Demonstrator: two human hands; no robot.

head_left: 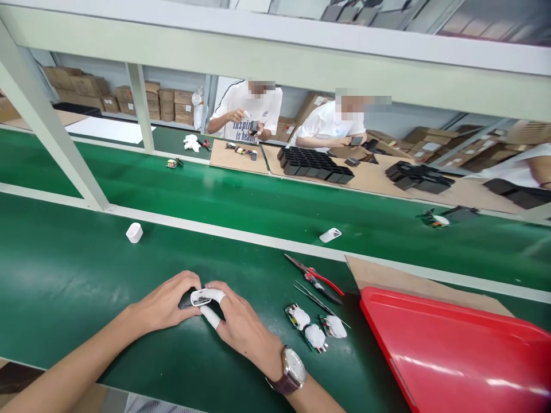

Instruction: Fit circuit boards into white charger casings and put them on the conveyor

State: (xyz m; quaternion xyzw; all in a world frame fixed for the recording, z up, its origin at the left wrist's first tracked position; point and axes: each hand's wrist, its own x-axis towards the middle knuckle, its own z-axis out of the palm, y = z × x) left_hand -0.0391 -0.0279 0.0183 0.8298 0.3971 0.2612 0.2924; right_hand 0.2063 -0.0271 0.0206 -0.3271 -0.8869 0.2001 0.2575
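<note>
Between my hands sits a small white plastic housing (198, 297), its open end facing up and dark parts showing inside. My left hand (170, 301) grips its left side with thumb and fingers. From the right, my right hand (235, 318) closes on it too, with white covers on thumb and forefinger; the forefinger lies at the housing's rim. Right of my hands lie several small circuit boards (315, 337) topped with white material. Beyond them are tweezers (316, 299) and red-and-black long-nose pliers (314, 278). Another white housing (135, 233) stands at the left.
A red plastic bin (456, 350) fills the right, beside a cardboard sheet (422, 287). A green conveyor belt (241, 198) runs past a pale rail, carrying a white housing (330, 235). A post (55, 120) rises at left. Across the belt, people work near black cases (316, 164).
</note>
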